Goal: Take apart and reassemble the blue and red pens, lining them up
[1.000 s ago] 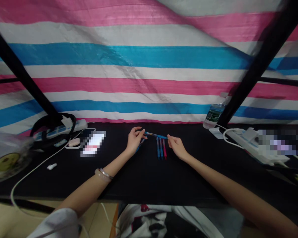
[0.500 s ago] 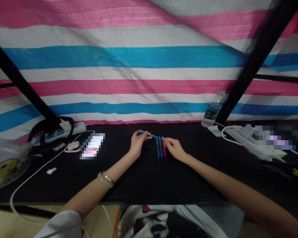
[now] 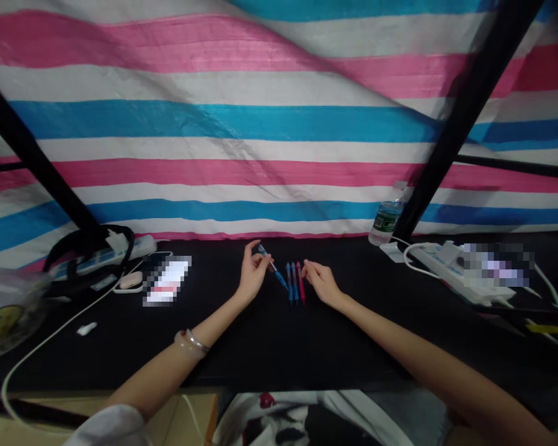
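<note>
Two blue pens (image 3: 292, 284) and a pink pen (image 3: 301, 284) lie side by side on the black tabletop (image 3: 260, 347), their tips toward me. Just left of them, my left hand (image 3: 253, 272) grips another blue pen (image 3: 273, 266) between thumb and fingers; it slants down to the right, its lower end close to the row. My right hand (image 3: 320, 282) is closed beside the pink pen, fingertips near its upper end. Whether those fingers pinch anything is too small to tell.
A phone (image 3: 168, 280), an earbud (image 3: 87, 329) and its case (image 3: 131, 280) lie at left, by a plastic bag (image 3: 9, 310). A bottle (image 3: 385, 221) and a power strip (image 3: 465, 272) are at right. Black posts slant upward on both sides.
The pen in my left hand has swung from nearly level above the row to a downward slant at its left. My right hand has come away from that pen's end. The view has shifted slightly.
</note>
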Demonstrator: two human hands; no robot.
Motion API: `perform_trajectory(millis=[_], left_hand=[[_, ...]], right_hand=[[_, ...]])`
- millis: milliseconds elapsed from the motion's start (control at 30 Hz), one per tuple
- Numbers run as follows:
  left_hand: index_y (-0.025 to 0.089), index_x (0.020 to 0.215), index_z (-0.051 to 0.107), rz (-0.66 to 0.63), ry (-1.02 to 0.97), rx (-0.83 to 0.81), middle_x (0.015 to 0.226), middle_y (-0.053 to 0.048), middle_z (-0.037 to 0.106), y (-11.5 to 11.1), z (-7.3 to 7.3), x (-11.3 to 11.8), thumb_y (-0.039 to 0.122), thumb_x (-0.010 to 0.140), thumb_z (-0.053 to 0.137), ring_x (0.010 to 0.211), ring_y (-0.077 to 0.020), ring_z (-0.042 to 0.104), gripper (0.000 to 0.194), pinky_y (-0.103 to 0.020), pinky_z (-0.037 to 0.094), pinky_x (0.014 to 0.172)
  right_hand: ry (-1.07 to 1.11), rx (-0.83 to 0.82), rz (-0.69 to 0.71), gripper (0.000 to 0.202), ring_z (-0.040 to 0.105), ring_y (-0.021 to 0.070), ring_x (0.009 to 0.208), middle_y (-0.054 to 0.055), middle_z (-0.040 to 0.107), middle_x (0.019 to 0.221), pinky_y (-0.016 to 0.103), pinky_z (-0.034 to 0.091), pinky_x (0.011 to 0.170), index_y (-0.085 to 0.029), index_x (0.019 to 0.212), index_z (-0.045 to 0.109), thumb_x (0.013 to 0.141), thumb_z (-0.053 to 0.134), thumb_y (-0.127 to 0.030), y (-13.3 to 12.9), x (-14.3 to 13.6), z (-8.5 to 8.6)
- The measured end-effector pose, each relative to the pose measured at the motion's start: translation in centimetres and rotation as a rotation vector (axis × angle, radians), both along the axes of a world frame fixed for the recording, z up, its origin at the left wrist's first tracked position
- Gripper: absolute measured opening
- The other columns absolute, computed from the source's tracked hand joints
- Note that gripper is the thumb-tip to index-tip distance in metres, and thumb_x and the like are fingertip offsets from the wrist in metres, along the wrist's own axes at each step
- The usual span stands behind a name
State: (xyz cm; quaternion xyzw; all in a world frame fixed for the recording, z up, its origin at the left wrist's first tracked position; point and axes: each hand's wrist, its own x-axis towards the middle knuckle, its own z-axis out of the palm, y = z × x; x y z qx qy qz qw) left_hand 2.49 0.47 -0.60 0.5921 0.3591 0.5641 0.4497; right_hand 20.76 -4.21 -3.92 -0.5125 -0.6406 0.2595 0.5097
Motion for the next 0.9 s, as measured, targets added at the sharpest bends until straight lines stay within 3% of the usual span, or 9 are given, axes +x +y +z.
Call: perform_trajectory(millis=[167,367,533,800,900], left_hand=[[0.023,0.105,0.040,0.056,-0.011,0.012,0.061,0.007,0.051,-0.1,0.2,-0.3,0.028,0.078,0.052,0.038,-0.0040,0.038,0.029,-0.017,0.030,0.041],[0.022,0.102,0.043,0.068,-0.025,-0.042,0.057,0.007,0.047,0.0,0.2,-0.7,0.035,0.077,0.054,0.041,-0.0044,0.039,0.030,-0.015,0.026,0.039],[0.019,0.108,0.043,0.023,0.017,-0.013,0.059,0.006,0.050,0.1,0.1,-0.8,0.032,0.078,0.053,0.037,-0.0040,0.037,0.035,-0.017,0.028,0.037],[0.020,0.100,0.046,0.175,0.010,0.031,0.056,0.006,0.045,0.1,0.1,-0.8,0.032,0.081,0.049,0.046,-0.0067,0.041,0.023,-0.017,0.032,0.044],[0.020,0.100,0.046,0.167,0.016,0.037,0.056,0.006,0.044,0.0,0.0,-0.8,0.033,0.083,0.046,0.046,-0.0069,0.041,0.022,-0.017,0.032,0.044]], right_hand=[[0.001,0.034,-0.063,0.054,0.041,0.0115,0.047,-0.002,0.042,0.048,0.024,0.031,0.049,-0.018,0.061,0.054,0.085,0.030,-0.060,0.5,0.0,-0.1],[0.088,-0.025,-0.047,0.053,0.037,0.0103,0.043,-0.004,0.038,0.044,0.024,0.029,0.046,-0.018,0.060,0.053,0.085,0.031,-0.060,1.1,0.1,-0.6],[0.137,-0.032,-0.022,0.051,0.036,0.0103,0.042,-0.004,0.038,0.043,0.024,0.028,0.045,-0.018,0.060,0.052,0.085,0.033,-0.058,1.3,0.1,-0.6],[0.159,-0.011,-0.023,0.054,0.039,0.0108,0.043,-0.003,0.039,0.044,0.024,0.030,0.047,-0.018,0.058,0.052,0.086,0.031,-0.059,1.1,0.3,-0.4],[0.149,-0.011,-0.036,0.054,0.039,0.0106,0.043,-0.003,0.039,0.043,0.024,0.030,0.047,-0.018,0.057,0.052,0.085,0.032,-0.059,1.1,0.4,-0.4]])
